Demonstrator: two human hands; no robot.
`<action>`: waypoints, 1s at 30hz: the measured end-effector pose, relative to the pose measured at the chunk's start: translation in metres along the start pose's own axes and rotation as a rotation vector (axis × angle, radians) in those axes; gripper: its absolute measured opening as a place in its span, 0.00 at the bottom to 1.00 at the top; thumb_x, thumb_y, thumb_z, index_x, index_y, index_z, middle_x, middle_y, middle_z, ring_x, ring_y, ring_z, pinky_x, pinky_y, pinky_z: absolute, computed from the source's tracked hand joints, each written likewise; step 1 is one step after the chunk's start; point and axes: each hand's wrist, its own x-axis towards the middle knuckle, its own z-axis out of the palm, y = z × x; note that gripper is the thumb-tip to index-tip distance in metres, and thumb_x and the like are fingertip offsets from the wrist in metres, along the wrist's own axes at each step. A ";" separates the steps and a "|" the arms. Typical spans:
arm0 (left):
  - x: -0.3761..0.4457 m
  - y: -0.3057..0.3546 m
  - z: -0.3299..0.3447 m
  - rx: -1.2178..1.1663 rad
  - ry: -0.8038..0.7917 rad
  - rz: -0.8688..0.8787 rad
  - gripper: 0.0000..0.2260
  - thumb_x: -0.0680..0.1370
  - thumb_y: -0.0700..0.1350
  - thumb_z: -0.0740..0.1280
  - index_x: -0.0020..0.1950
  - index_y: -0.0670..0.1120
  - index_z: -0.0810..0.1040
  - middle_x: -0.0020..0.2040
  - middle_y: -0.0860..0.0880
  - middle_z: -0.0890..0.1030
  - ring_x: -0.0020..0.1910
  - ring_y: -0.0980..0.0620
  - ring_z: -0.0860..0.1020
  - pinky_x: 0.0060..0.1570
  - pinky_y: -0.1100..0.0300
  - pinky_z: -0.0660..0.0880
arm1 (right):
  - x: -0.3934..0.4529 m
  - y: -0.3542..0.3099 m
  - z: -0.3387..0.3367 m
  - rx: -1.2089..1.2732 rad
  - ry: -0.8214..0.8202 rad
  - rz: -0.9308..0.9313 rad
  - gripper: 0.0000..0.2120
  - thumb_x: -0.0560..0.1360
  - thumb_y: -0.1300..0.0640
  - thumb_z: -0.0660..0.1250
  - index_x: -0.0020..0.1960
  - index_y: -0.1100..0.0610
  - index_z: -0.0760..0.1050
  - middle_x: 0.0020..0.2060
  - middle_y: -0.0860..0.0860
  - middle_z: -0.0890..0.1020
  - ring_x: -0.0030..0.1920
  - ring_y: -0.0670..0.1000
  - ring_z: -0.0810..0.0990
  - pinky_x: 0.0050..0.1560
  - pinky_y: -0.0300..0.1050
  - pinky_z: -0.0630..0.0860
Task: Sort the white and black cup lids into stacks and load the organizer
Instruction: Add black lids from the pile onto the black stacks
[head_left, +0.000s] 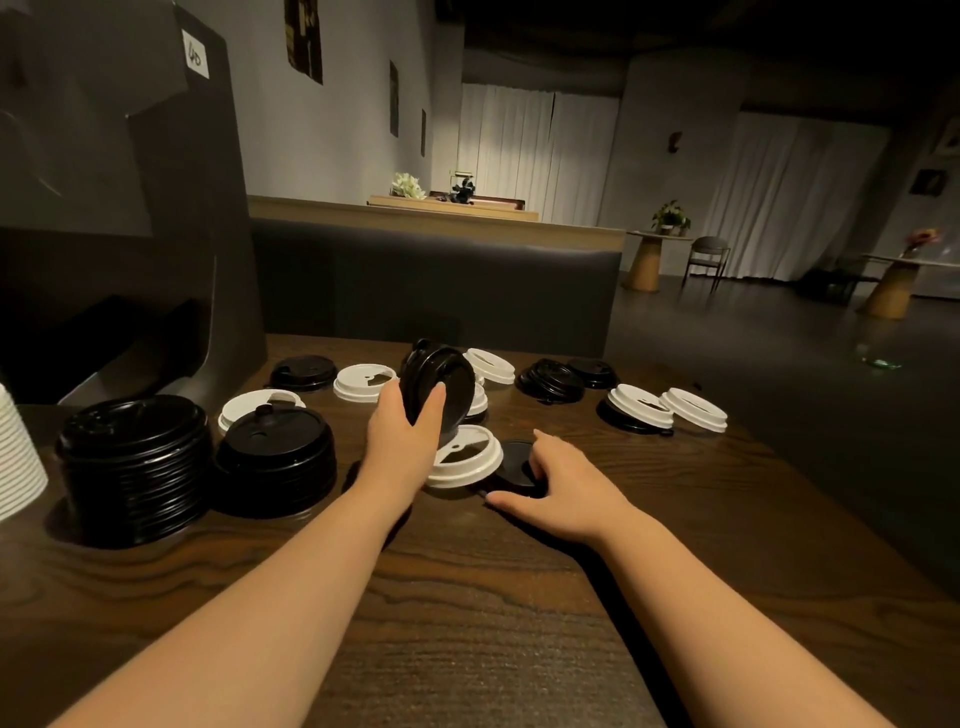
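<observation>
My left hand (402, 434) grips a small stack of black lids (439, 384), tilted up on edge above the table. Just below it lies a white lid (465, 457). My right hand (563, 480) rests with spread fingers on a flat black lid (514, 462) on the table; whether it grips the lid I cannot tell. Two tall stacks of black lids (135, 467) (275, 457) stand at the left. Loose white lids (363, 382) (641, 408) and black lids (553, 382) lie scattered across the far side. The dark organizer (124, 208) stands at the back left.
A stack of white lids (18, 457) shows at the left edge. The wooden table (467, 623) ends at the right in a slanted edge, with floor beyond. A dark bench back (431, 280) runs behind the table.
</observation>
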 end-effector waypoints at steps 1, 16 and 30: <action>-0.003 0.004 0.001 -0.028 -0.007 0.032 0.14 0.80 0.50 0.61 0.62 0.44 0.71 0.56 0.48 0.77 0.58 0.51 0.75 0.55 0.59 0.74 | -0.001 -0.002 0.000 0.034 -0.006 -0.011 0.22 0.68 0.34 0.68 0.41 0.52 0.67 0.63 0.52 0.73 0.69 0.52 0.66 0.63 0.49 0.71; -0.015 0.005 0.013 -0.130 -0.181 0.073 0.10 0.80 0.49 0.62 0.58 0.45 0.74 0.52 0.51 0.79 0.52 0.58 0.77 0.47 0.68 0.71 | -0.003 -0.005 -0.002 -0.415 0.441 -0.187 0.24 0.64 0.50 0.76 0.59 0.49 0.78 0.66 0.64 0.69 0.66 0.68 0.66 0.59 0.62 0.70; -0.012 0.009 0.011 -0.345 -0.131 -0.093 0.09 0.81 0.52 0.59 0.59 0.56 0.74 0.59 0.51 0.79 0.61 0.50 0.76 0.62 0.47 0.74 | 0.000 0.003 -0.009 0.952 0.398 0.283 0.37 0.70 0.48 0.72 0.74 0.51 0.60 0.69 0.52 0.61 0.64 0.55 0.68 0.62 0.49 0.71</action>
